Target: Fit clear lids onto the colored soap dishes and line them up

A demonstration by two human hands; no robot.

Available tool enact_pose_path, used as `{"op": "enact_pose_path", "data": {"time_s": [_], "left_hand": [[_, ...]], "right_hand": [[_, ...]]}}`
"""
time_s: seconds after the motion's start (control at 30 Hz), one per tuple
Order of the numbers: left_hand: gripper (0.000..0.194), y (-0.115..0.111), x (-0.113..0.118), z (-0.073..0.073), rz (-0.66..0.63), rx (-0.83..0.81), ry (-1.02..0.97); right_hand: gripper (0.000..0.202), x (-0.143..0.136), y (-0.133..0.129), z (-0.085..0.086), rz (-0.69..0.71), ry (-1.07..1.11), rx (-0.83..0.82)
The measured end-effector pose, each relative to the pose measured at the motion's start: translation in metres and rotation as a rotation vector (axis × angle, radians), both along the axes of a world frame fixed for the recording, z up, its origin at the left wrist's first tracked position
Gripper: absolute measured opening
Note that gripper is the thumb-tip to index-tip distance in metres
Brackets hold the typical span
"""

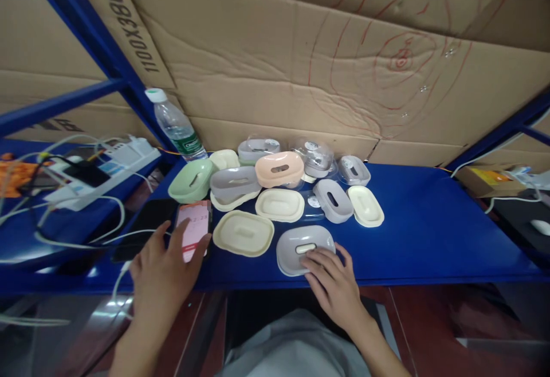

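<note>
My left hand [167,268] is spread over a phone [193,225] with a pink lit screen, its fingertips at the phone's edges and screen. At the table's front, my right hand [333,282] grips the near right corner of a grey soap dish [290,251]. Some fingers lie on top by its slot, where something pale shows through; the thumb is at the front edge. Left of that dish lies a cream tray [243,234], and behind it another cream tray [279,205]. A grey soap dish [333,200] and a cream tray [365,206] sit farther right.
Behind are a green soap dish [191,181], a peach one [279,169] and clear-wrapped grey ones [315,156]. A water bottle [180,128] leans at back left. Cables and a power strip [103,173] crowd the left; cardboard [266,50] walls the back of the blue table [429,222].
</note>
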State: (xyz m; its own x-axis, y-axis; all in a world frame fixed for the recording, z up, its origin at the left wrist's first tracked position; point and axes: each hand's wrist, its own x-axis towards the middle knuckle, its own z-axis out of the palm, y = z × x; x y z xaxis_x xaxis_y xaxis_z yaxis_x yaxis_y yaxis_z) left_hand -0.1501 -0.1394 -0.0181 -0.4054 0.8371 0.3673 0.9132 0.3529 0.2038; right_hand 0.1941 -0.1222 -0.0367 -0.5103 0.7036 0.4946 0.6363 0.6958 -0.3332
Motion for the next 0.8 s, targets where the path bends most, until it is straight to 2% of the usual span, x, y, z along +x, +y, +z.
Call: {"op": "enact_pose_path", "data": {"time_s": [0.17, 0.33, 0.4, 0.53, 0.6, 0.7, 0.8], "left_hand": [[0.074, 0.012, 0.008, 0.002, 0.037, -0.014, -0.073], [0.068, 0.010, 0.020, 0.003, 0.006, 0.156, -0.051], [0.068, 0.007, 0.019, 0.005, 0.015, 0.170, -0.056], [0.072, 0.001, 0.001, 0.016, 0.146, 0.132, -0.047], [0.075, 0.002, -0.013, 0.024, 0.226, 0.056, -0.061], [0.083, 0.015, -0.035, 0.035, 0.299, -0.159, -0.150], [0.084, 0.038, -0.062, 0.041, 0.327, -0.280, -0.163]], "right_hand": [[0.028, -0.001, -0.001, 0.002, -0.006, 0.003, -0.002], [0.028, -0.002, -0.001, 0.005, -0.008, 0.012, 0.001], [0.028, -0.002, 0.000, 0.006, -0.008, 0.008, -0.002], [0.027, -0.002, 0.000, 0.008, -0.011, 0.012, -0.016], [0.027, -0.002, 0.000, 0.008, -0.005, 0.015, -0.016], [0.026, -0.003, 0.000, 0.007, -0.008, 0.012, -0.013], [0.027, -0.003, 0.000, 0.007, -0.010, 0.009, -0.019]]}}
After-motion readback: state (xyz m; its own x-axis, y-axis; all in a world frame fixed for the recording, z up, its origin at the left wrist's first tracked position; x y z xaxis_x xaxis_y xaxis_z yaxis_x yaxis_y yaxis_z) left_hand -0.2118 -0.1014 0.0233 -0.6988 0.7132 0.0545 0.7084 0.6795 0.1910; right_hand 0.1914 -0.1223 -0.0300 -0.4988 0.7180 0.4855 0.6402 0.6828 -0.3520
